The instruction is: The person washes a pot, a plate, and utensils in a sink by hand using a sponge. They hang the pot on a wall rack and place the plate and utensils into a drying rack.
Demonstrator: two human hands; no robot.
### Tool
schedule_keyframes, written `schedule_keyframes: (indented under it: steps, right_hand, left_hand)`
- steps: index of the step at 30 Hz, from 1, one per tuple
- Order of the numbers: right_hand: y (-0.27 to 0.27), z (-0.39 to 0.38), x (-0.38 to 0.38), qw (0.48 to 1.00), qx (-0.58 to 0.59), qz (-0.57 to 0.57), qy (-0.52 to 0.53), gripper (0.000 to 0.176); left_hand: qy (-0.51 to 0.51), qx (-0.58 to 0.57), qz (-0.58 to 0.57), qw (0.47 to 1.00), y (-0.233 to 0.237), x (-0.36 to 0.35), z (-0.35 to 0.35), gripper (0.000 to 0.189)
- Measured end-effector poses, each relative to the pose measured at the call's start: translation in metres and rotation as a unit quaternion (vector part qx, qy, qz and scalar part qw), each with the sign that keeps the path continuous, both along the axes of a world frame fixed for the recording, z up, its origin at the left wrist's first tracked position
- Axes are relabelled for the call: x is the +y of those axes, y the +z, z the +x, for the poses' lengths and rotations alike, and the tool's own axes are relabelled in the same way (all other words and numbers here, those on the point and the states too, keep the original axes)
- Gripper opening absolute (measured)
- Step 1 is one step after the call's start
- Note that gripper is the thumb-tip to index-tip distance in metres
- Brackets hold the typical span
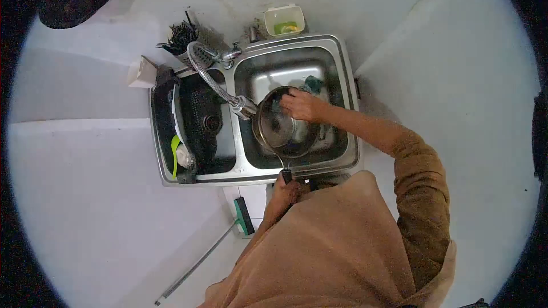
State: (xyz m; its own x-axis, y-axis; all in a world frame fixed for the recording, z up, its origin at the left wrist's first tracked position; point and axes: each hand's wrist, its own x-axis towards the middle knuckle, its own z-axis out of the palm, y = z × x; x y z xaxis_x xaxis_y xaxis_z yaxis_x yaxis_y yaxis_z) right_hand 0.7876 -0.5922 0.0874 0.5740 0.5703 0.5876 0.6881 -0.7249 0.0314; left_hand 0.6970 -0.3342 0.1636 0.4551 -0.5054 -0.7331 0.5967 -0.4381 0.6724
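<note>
A dark round pan (pixel 281 128) is held over the right basin of a steel double sink (pixel 242 162). My left hand (pixel 285 190) is wrapped round its black handle at the sink's front edge. Over the pan's upper right inner side, my right hand (pixel 301 105) has its fingers bent and pressed together; what they hold, if anything, is too small to tell. The metal faucet head (pixel 244 107) touches or nearly touches the pan's left rim. A dark green scrubbing pad (pixel 311 84) lies in the basin just beyond my right hand.
The left basin (pixel 220 157) has a plate (pixel 178 115) and a lime-green item (pixel 174 154) at its left side. Behind stand a cutlery holder (pixel 185 57) and a white tub (pixel 284 20). A green-headed squeegee (pixel 244 215) is on the floor.
</note>
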Motion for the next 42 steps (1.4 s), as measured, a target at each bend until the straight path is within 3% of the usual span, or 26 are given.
schedule_keyframes:
  steps: [1,3,4,6,9,10,12,16,18,19,21,22,24,25,27,28,30,31,33,35,37,38,39,40,41,42]
  right_hand:
    - [-0.004,-0.005,0.004,1.0,-0.002,0.001,0.0,0.024]
    - [-0.013,-0.024,0.019,0.98,0.161,-0.034,-0.115,0.028]
    - [-0.011,-0.034,0.029,0.979,0.162,-0.033,-0.115,0.028]
    - [-0.004,-0.053,0.041,0.915,0.368,-0.056,-0.158,0.029]
    - [0.002,-0.06,0.046,0.885,0.439,0.016,-0.155,0.027]
    - [-0.001,-0.058,0.043,0.885,0.439,0.018,-0.155,0.027]
    - [-0.007,-0.048,0.028,0.946,0.238,-0.059,-0.212,0.026]
    - [0.003,-0.035,0.025,0.944,0.244,-0.1,-0.198,0.026]
    - [0.007,-0.044,0.038,0.889,0.386,-0.083,-0.233,0.031]
    - [0.007,-0.046,0.046,0.889,0.387,-0.083,-0.232,0.031]
    - [0.006,-0.047,0.062,0.74,0.659,0.004,-0.136,0.039]
    - [-0.012,-0.046,0.07,0.739,0.66,0.004,-0.137,0.039]
    - [-0.06,-0.041,0.087,0.795,0.568,0.204,-0.067,0.045]
    - [-0.04,-0.034,0.091,0.794,0.568,0.206,-0.066,0.045]
    - [0.028,-0.012,0.096,0.568,0.589,0.563,-0.117,0.038]
    - [0.024,-0.003,0.1,0.568,0.587,0.565,-0.116,0.038]
    - [0.02,0.012,0.104,0.325,0.437,0.827,-0.137,0.03]
    - [0.022,0.019,0.105,0.324,0.437,0.827,-0.138,0.03]
    - [0.031,0.029,0.107,0.127,0.323,0.908,-0.233,0.023]
    - [0.038,0.022,0.113,0.165,0.321,0.901,-0.238,0.026]
    - [0.037,0.007,0.116,0.384,0.452,0.793,-0.137,0.037]
    - [0.043,-0.007,0.113,0.534,0.462,0.697,-0.126,0.038]
    - [0.04,-0.014,0.107,0.534,0.463,0.696,-0.126,0.038]
    - [0.035,-0.02,0.098,0.556,0.534,0.632,-0.079,0.04]
    - [0.03,-0.025,0.09,0.571,0.598,0.561,-0.032,0.042]
    - [0.017,-0.032,0.08,0.631,0.619,0.466,-0.039,0.048]
  left_hand:
    - [0.0,-0.002,0.001,1.0,-0.002,0.003,-0.001,0.026]
    - [-0.01,-0.034,-0.014,0.999,-0.009,0.008,-0.004,0.028]
    - [-0.011,-0.033,-0.013,0.999,-0.008,0.008,-0.005,0.028]
    - [0.008,-0.045,-0.024,0.999,-0.002,0.006,-0.009,0.031]
    - [0.006,-0.048,-0.002,0.999,0.034,-0.009,-0.005,0.037]
    - [0.005,-0.049,-0.001,0.999,0.033,-0.008,-0.005,0.037]
    - [0.083,0.021,-0.063,0.994,0.024,-0.008,-0.008,0.041]
    - [0.08,0.023,-0.062,0.995,-0.011,0.008,-0.01,0.039]
    - [0.065,-0.012,-0.063,0.996,-0.016,0.009,-0.012,0.038]
    - [0.065,-0.011,-0.062,0.996,-0.018,0.009,-0.011,0.038]
    - [-0.004,-0.036,0.016,0.999,-0.02,0.005,-0.008,0.032]
    - [-0.004,-0.035,0.015,0.999,-0.017,0.0,-0.008,0.032]
    - [0.123,0.035,-0.05,0.99,-0.008,-0.009,-0.01,0.021]
    - [0.123,0.035,-0.048,0.991,-0.018,-0.003,-0.01,0.021]
    - [0.108,0.057,-0.047,0.991,-0.046,0.013,-0.009,0.009]
    - [0.107,0.056,-0.046,0.992,-0.042,0.011,-0.007,0.009]
    - [0.132,0.058,-0.075,0.987,-0.034,0.006,-0.007,0.009]
    - [0.132,0.059,-0.075,0.987,-0.041,0.008,-0.007,0.009]
    - [0.171,0.158,-0.109,0.966,-0.067,0.02,-0.009,0.009]
    - [0.141,0.17,-0.079,0.972,-0.086,0.028,-0.006,0.01]
    - [0.113,0.184,-0.048,0.975,-0.078,0.024,-0.004,0.01]
    - [0.192,0.241,-0.084,0.948,-0.065,0.018,-0.003,0.012]
    - [0.267,0.294,-0.117,0.91,-0.055,0.015,-0.003,0.014]
    - [0.268,0.294,-0.119,0.91,-0.056,0.015,-0.004,0.014]
    - [0.207,0.199,-0.09,0.954,-0.056,0.016,-0.006,0.013]
    - [0.143,0.102,-0.059,0.983,-0.056,0.018,-0.008,0.013]
